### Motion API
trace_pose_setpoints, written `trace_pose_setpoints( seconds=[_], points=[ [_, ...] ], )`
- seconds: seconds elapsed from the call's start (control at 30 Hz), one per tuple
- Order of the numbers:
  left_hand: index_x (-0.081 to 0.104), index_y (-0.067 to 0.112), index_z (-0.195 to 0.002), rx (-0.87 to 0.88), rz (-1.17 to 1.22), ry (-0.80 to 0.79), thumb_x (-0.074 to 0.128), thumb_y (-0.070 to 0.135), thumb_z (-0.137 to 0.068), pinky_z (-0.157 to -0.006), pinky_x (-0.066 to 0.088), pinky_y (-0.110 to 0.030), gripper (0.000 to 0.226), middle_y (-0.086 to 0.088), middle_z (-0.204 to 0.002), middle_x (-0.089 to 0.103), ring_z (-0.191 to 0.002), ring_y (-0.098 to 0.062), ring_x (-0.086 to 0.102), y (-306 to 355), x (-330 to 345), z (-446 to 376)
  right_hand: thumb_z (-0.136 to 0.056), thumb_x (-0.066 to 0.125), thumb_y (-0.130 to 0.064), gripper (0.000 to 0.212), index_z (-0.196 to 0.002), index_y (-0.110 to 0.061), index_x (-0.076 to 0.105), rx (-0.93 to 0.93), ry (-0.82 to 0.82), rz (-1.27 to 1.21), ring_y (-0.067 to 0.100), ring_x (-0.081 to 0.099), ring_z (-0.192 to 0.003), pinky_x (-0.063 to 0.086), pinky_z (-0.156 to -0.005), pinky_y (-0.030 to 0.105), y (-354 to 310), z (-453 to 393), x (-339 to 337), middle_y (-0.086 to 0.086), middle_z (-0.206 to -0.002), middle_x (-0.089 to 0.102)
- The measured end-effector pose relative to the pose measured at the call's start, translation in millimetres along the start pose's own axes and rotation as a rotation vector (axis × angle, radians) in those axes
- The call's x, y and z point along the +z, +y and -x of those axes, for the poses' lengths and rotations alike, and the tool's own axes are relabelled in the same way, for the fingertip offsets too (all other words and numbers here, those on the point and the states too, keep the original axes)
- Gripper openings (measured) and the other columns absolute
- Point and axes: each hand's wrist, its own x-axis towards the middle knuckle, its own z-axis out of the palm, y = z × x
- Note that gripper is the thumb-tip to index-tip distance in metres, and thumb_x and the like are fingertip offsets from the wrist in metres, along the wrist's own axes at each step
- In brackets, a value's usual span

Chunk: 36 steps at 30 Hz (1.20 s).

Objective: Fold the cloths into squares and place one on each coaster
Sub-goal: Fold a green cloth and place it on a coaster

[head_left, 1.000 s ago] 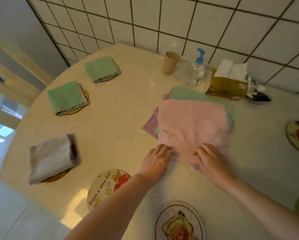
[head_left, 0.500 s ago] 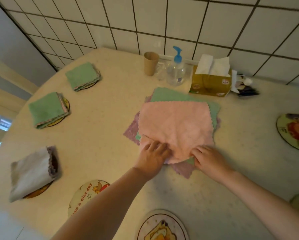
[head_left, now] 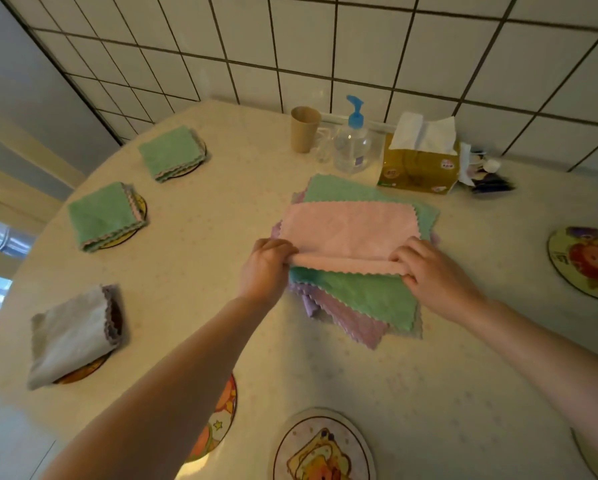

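Note:
A pink cloth lies on top of a stack of cloths in the middle of the table, over a green cloth and a purple cloth. My left hand pinches the pink cloth's near left corner, and my right hand pinches its near right corner. The near edge is lifted and rolled back. Two folded green cloths and a folded grey cloth sit on coasters at the left. Bare coasters lie near me and at the right.
Along the tiled wall stand a brown paper cup, a pump bottle, a tissue box and some small items. The round table's edge curves at the left.
Both hands went from resting on the pink cloth's near edge to pinching its near corners and lifting that edge away from me. The green cloth beneath now shows.

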Motion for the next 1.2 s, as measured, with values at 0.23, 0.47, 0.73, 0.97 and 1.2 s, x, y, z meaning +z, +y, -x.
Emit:
trace_pose_setpoints(
  seconds=[0.23, 0.47, 0.73, 0.97, 1.2],
  points=[
    [0.071, -0.001, -0.097, 0.092, 0.14, 0.256, 0.051, -0.009, -0.074, -0.091, 0.043, -0.026, 0.032, -0.017, -0.101, 0.069, -0.097, -0.03, 0.064, -5.5, -89.5, 4.1, -0.081, 0.056, -0.002, 0.02, -0.099, -0.008, 0.061, -0.007, 0.311, -0.088, 0.027, 0.056, -0.092, 0.048, -0.068, 0.041, -71.4, -10.8, -30.8, 0.007, -0.103, 0.053],
    [0.072, 0.004, -0.1, 0.139, -0.032, 0.167, 0.068, -0.006, -0.077, -0.098, 0.034, -0.018, 0.025, -0.01, -0.107, 0.068, -0.105, -0.026, 0.059, -65.5, -137.5, 128.0, -0.073, 0.046, -0.023, 0.025, -0.088, -0.013, 0.064, -0.175, 0.32, 0.058, 0.022, 0.053, -0.091, 0.034, -0.074, 0.036, -169.8, 31.5, -0.2, 0.002, -0.095, 0.063],
    [0.076, 0.018, -0.094, 0.092, -0.032, -0.149, 0.056, 0.017, -0.082, -0.078, 0.056, -0.03, 0.023, -0.002, -0.098, 0.073, -0.094, -0.019, 0.067, -125.5, -101.2, 295.8, -0.044, 0.08, 0.002, 0.058, -0.093, -0.026, 0.068, -0.204, -0.109, 0.15, 0.011, 0.065, -0.084, 0.052, -0.077, 0.029, -233.4, 144.2, 81.7, -0.013, -0.091, 0.067],
    [0.071, 0.025, -0.102, -0.227, 0.17, -0.417, 0.058, 0.0, -0.086, -0.085, 0.043, -0.019, 0.033, 0.006, -0.105, 0.069, -0.1, -0.013, 0.061, -137.5, -104.6, 345.8, -0.095, 0.051, -0.022, 0.018, -0.111, -0.025, 0.057, 0.051, -0.352, -0.175, 0.002, 0.058, -0.09, 0.048, -0.073, 0.021, -262.6, 202.0, 95.6, -0.017, -0.105, 0.061],
    [0.063, 0.017, -0.067, -0.557, 0.457, -0.218, 0.063, 0.007, -0.084, -0.06, 0.04, -0.033, 0.019, 0.0, -0.062, 0.055, -0.061, -0.018, 0.048, -152.2, -113.5, 289.8, -0.086, 0.066, -0.019, 0.003, -0.085, -0.017, 0.064, 0.467, 0.048, -0.507, 0.007, 0.062, -0.071, 0.052, -0.062, 0.023, -251.0, 161.0, 81.3, -0.008, -0.078, 0.066]
  ],
)
